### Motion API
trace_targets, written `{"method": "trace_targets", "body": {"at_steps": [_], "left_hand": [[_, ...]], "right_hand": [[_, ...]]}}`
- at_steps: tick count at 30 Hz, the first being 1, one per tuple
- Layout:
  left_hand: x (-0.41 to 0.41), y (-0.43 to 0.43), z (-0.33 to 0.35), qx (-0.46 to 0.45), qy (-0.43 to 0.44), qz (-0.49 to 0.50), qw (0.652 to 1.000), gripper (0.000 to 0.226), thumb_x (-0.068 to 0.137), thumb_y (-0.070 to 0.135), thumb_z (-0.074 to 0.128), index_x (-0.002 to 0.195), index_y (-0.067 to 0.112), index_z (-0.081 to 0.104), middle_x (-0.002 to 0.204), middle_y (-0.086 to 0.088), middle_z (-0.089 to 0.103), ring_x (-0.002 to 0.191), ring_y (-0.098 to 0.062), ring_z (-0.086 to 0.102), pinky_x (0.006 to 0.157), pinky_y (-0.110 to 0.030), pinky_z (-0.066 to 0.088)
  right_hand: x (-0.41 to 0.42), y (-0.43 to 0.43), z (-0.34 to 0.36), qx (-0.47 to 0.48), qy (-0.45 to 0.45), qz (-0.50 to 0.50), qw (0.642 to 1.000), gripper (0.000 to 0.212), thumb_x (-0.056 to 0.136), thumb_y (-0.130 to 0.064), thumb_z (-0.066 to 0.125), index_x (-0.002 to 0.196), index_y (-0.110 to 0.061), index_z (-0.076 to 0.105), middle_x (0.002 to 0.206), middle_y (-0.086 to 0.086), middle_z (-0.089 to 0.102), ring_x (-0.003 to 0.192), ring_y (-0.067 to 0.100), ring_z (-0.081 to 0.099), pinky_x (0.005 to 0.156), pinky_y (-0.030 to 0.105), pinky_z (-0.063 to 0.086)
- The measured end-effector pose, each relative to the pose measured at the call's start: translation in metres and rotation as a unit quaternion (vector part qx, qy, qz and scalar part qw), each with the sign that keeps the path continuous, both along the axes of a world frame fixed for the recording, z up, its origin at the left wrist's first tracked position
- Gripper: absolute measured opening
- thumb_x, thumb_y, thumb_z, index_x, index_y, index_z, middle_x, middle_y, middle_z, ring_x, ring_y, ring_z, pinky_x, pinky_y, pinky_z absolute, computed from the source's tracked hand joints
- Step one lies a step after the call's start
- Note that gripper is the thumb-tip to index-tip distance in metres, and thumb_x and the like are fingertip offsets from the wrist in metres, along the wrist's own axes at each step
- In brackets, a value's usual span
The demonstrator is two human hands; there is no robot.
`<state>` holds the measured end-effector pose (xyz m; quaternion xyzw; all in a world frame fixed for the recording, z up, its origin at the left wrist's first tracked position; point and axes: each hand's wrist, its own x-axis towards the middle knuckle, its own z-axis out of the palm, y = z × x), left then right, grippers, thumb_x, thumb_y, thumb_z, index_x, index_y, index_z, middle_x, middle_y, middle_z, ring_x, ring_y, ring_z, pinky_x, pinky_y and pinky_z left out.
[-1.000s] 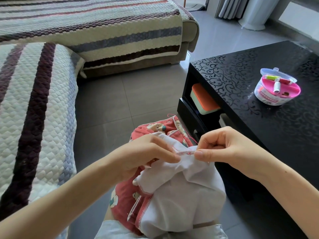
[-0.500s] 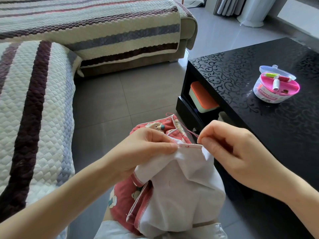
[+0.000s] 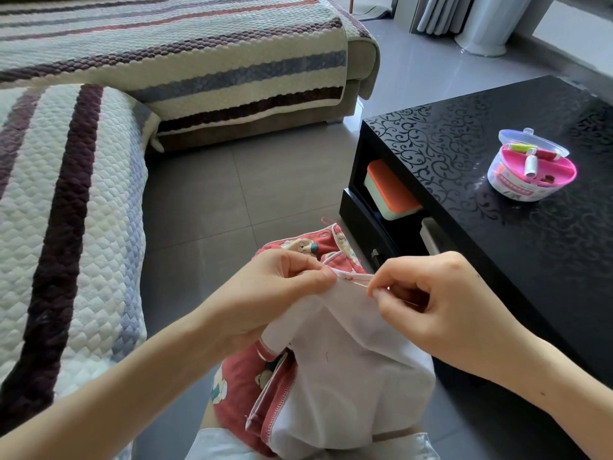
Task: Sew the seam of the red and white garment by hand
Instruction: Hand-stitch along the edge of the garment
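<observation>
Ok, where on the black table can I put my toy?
The table top is bare all around the sewing box. The shelf below holds an orange-lidded box. The left hand grips the garment, the right hand pinches the needle.

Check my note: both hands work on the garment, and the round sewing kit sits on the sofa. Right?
No: the head view shows the sewing kit on the black table instead. The left hand and right hand do work on the garment.

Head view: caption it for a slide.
Left hand pinches the seam of the red-and-white garment; right hand pinches the needle.
</observation>
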<state>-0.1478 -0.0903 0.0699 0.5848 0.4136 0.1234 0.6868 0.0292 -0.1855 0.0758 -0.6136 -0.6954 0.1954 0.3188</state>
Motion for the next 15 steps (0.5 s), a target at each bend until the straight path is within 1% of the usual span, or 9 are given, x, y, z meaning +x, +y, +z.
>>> {"method": "trace_targets", "body": {"at_steps": [2,7,11,13,15], "left_hand": [[-0.0005,-0.0001,0.0009,0.012,0.001,0.001,1.0,0.02,0.088,0.015,0.064,0.073,0.014,0.077,0.082,-0.008,0.071,0.075,-0.015,0.063,0.072,-0.029,0.05],[-0.002,0.0004,0.0014,0.045,0.002,0.007,0.999,0.022,0.087,0.016,0.065,0.069,0.02,0.076,0.078,-0.005,0.071,0.072,-0.014,0.063,0.071,-0.03,0.05],[-0.0036,0.0004,-0.0001,0.068,0.0,0.011,0.998,0.016,0.087,0.016,0.067,0.074,0.017,0.077,0.082,-0.009,0.073,0.075,-0.014,0.063,0.074,-0.033,0.05],[-0.0037,0.0009,-0.0009,0.085,0.0,0.012,0.996,0.014,0.087,0.016,0.067,0.077,0.018,0.077,0.085,-0.008,0.074,0.076,-0.013,0.064,0.076,-0.033,0.05],[-0.0036,0.0013,-0.0016,0.099,-0.001,0.012,0.995,0.013,0.087,0.016,0.068,0.077,0.019,0.077,0.083,-0.005,0.074,0.076,-0.011,0.064,0.075,-0.031,0.05]], "right_hand": [[-0.0002,0.001,-0.0002,0.002,0.006,-0.001,1.0,0.013,0.075,-0.012,0.06,0.064,-0.011,0.065,0.046,-0.003,0.047,0.044,0.013,0.043,0.046,0.008,0.028],[-0.0007,0.0038,0.0002,-0.001,0.007,-0.001,1.0,0.013,0.076,-0.013,0.059,0.064,-0.01,0.065,0.046,-0.001,0.049,0.045,0.016,0.044,0.045,0.01,0.03],[-0.0014,0.0062,0.0003,-0.002,0.003,-0.003,1.0,0.014,0.075,-0.014,0.058,0.064,-0.01,0.065,0.046,-0.002,0.049,0.046,0.016,0.045,0.046,0.01,0.03],[-0.0021,0.0074,0.0007,0.0,0.001,-0.005,1.0,0.014,0.075,-0.013,0.058,0.063,-0.01,0.065,0.046,-0.002,0.049,0.046,0.015,0.044,0.046,0.009,0.029],[-0.0024,0.0085,0.0014,-0.001,-0.003,-0.005,1.0,0.014,0.074,-0.012,0.058,0.062,-0.01,0.064,0.047,-0.003,0.049,0.046,0.015,0.044,0.046,0.008,0.028]]}}
